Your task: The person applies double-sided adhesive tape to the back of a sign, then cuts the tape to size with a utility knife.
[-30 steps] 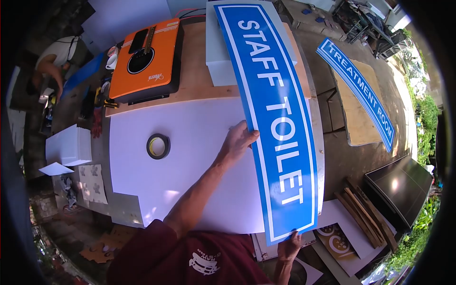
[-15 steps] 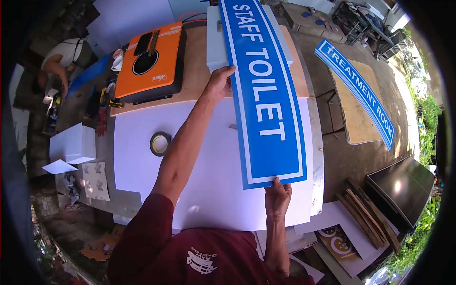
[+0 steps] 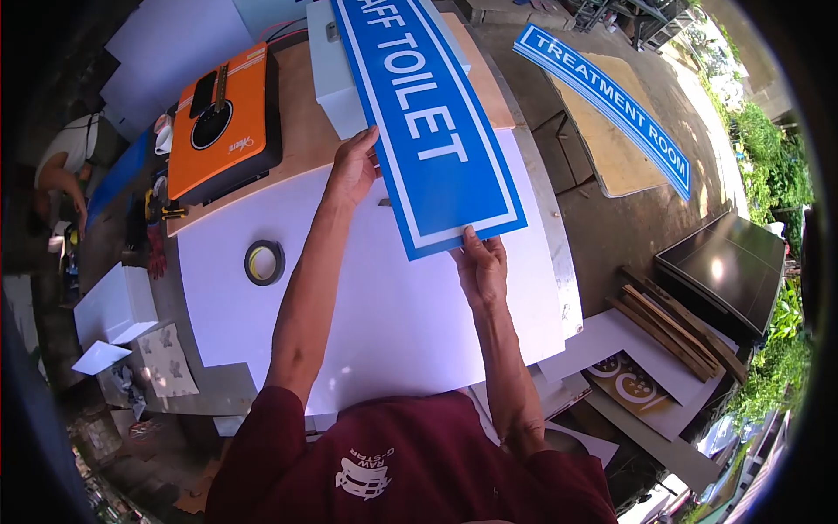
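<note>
Blue sign [image 3: 428,122] farther forward, both hands [image 3: 353,166] gripping.

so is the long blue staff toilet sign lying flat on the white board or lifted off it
Lifted: the blue sign is held by the left hand at its side edge and the right hand under its near end, above the white board.

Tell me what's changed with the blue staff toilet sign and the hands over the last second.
The STAFF TOILET sign has slid away from the person, up across the white board; its far end now runs out of view. The left hand moved up along its left edge, and the right hand followed the near end up from the board's near edge. Both keep hold. The tape roll, orange case and TREATMENT ROOM sign stayed put.
</note>
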Demonstrator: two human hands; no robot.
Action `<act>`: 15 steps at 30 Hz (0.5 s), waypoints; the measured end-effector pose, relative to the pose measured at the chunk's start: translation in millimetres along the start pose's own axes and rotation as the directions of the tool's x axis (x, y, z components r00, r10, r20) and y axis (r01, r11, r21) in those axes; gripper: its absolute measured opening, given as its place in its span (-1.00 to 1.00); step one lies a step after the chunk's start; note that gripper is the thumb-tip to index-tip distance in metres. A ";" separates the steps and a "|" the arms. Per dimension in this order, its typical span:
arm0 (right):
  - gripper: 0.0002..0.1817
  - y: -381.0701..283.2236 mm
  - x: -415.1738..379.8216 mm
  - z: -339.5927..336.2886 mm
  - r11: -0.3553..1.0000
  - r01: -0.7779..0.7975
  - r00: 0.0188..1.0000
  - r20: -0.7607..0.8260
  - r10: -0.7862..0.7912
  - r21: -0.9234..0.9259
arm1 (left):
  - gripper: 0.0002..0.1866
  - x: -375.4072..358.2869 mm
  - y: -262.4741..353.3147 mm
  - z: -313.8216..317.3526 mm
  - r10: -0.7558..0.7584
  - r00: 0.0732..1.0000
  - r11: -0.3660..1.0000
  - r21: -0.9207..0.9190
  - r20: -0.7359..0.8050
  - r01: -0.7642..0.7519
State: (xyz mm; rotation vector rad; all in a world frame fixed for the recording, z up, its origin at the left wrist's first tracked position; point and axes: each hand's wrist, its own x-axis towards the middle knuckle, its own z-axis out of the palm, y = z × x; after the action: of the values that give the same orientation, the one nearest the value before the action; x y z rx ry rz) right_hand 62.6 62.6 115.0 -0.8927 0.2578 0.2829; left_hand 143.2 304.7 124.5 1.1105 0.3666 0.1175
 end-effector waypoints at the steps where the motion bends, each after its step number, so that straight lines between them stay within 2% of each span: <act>1: -0.68 1.4 4.5 -0.1 1.000 0.013 1.000 0.017 -0.013 0.011 | -0.50 -9.6 -3.5 -1.4 -0.014 0.999 1.000 -0.012 0.043 0.014; 5: -0.62 15.3 15.3 -15.2 0.999 0.041 0.976 0.214 -0.039 -0.006 | -0.58 -66.5 -32.8 -24.5 -0.014 0.998 0.998 -0.054 0.060 0.017; 6: -0.62 12.4 13.4 -15.4 0.998 0.043 0.969 0.245 -0.033 -0.035 | -0.58 -83.4 -47.6 -36.1 -0.033 0.993 0.994 -0.099 0.109 0.044; 7: -0.62 14.5 12.7 -26.7 0.999 0.020 0.953 0.304 -0.005 -0.044 | -0.59 -103.3 -65.3 -45.8 -0.068 0.993 0.992 -0.101 0.095 0.078; 8: -0.62 15.9 9.8 -36.7 0.999 0.015 0.935 0.355 0.003 -0.048 | -0.59 -126.5 -77.3 -51.0 -0.149 0.989 0.989 0.012 0.026 0.148; 10: -0.60 16.9 -10.1 -49.4 0.994 -0.042 0.932 0.355 0.076 -0.102 | -0.58 -165.1 -117.8 -74.3 -0.251 0.968 0.967 0.051 0.015 0.250; 11: -0.46 20.7 -16.4 -67.0 0.979 -0.056 0.934 0.335 0.121 -0.197 | -0.58 -185.4 -131.5 -86.2 -0.302 0.953 0.950 0.084 0.005 0.300; 12: -0.46 26.9 -24.0 -83.2 0.981 -0.091 0.924 0.353 0.147 -0.171 | -0.58 -206.1 -138.3 -96.7 -0.360 0.933 0.928 0.091 -0.022 0.361; 15: -0.46 36.3 -45.5 -105.5 0.981 -0.141 0.937 0.303 0.174 -0.130 | -0.59 -251.8 -162.9 -126.0 -0.379 0.922 0.918 0.094 -0.077 0.385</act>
State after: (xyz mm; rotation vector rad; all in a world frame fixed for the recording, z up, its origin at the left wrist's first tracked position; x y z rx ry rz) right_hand -3.3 -5.5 40.5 -0.9194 0.0186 0.5868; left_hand -150.1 270.9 -12.2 1.1226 0.6414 -0.2207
